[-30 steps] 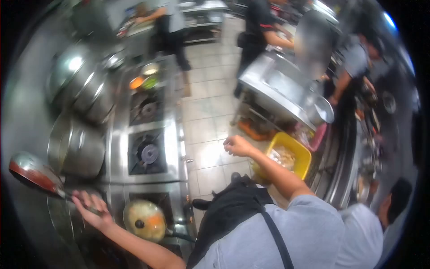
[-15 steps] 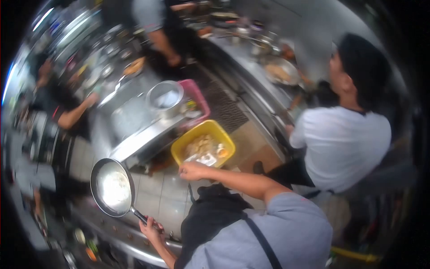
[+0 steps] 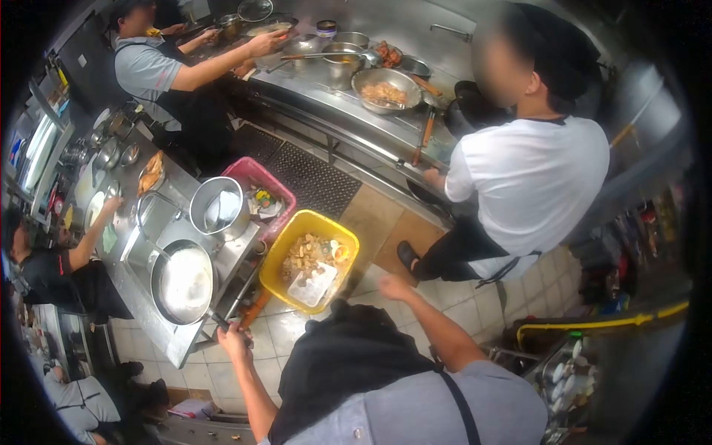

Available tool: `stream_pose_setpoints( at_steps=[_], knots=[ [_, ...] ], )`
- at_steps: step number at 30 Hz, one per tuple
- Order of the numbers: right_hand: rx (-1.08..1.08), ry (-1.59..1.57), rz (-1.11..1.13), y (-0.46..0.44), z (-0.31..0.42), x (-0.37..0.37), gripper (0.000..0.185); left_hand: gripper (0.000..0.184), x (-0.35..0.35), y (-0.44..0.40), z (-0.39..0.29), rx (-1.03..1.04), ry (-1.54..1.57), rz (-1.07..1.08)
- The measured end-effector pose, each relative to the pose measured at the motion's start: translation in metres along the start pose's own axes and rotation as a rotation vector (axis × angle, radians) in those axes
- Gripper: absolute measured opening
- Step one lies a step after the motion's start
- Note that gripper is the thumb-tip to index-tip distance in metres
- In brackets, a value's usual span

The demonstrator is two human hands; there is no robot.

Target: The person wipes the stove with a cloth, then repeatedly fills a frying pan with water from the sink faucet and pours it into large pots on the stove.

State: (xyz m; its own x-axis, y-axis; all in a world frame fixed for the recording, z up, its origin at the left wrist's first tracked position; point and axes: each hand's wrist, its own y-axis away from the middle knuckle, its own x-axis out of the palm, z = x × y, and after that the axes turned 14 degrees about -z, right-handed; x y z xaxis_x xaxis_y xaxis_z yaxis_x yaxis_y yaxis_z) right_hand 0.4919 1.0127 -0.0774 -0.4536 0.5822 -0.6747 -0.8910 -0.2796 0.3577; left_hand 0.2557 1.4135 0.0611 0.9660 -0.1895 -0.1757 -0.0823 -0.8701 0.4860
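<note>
My left hand [image 3: 235, 342] is wrapped round the black handle of a frying pan [image 3: 182, 283]. The pan has a dark rim and a pale, shiny inside; whether liquid lies in it I cannot tell. It is over the metal sink counter [image 3: 172, 347], with the end of a curved tap spout [image 3: 154, 241] at its far edge. My right hand [image 3: 398, 287] is to the right of a yellow tub [image 3: 271, 268], apart from it. Its fingers look curled in, and nothing shows in them. Food scraps and a clear plastic container [image 3: 312, 285] lie in the tub.
A large metal pot [image 3: 216, 210] stands at the counter's corner, beside a pink bin [image 3: 285, 194]. A person in a white shirt [image 3: 535, 178] stands at the stove counter, near a wok of food [image 3: 383, 92]. Other people work at the left. A dark floor mat [image 3: 315, 174] lies between the counters.
The view has turned, bringing the sink counter under the pan. My right hand has moved from the near edge of the yellow tub to its right. My left hand still grips the pan.
</note>
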Motion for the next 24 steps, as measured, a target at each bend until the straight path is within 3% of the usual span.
stream_pose_setpoints(
  at_steps=[1, 2, 4, 6, 8, 14, 18, 20, 24],
  knots=[
    [-0.056, 0.082, -0.152, 0.000, -0.068, 0.018, 0.021, 0.016, 0.000, -0.004, -0.001, -0.006, -0.004, 0.011],
    [0.460, -0.301, -0.168, 0.031, -0.071, -0.002, 0.017, 0.016, 0.000, -0.010, 0.001, -0.006, -0.008, 0.018],
    [0.862, -0.775, -0.367, 0.072, -0.158, 0.006, 0.014, 0.018, 0.000, -0.020, 0.010, 0.016, 0.050, 0.013],
    [1.079, -0.669, -0.573, 0.129, -0.155, -0.005, 0.020, 0.017, -0.001, -0.030, 0.017, 0.028, 0.042, 0.055],
    [1.138, -0.577, -0.461, 0.167, -0.169, -0.001, 0.024, 0.016, -0.001, -0.028, 0.018, 0.035, 0.043, 0.086],
    [1.170, -0.706, -0.356, 0.205, -0.134, 0.058, 0.023, 0.025, -0.012, -0.036, 0.020, -0.125, 0.102, 0.222],
    [0.961, -0.632, -0.170, 0.173, -0.094, 0.075, 0.018, 0.015, -0.015, -0.030, 0.012, -0.165, 0.094, 0.220],
    [0.734, -0.595, -0.165, 0.154, -0.074, 0.072, 0.017, 0.014, -0.020, -0.032, 0.018, -0.166, 0.059, 0.252],
    [0.677, -0.609, -0.227, 0.128, -0.040, 0.059, 0.015, 0.015, -0.022, -0.027, 0.021, -0.151, 0.022, 0.255]
  ],
)
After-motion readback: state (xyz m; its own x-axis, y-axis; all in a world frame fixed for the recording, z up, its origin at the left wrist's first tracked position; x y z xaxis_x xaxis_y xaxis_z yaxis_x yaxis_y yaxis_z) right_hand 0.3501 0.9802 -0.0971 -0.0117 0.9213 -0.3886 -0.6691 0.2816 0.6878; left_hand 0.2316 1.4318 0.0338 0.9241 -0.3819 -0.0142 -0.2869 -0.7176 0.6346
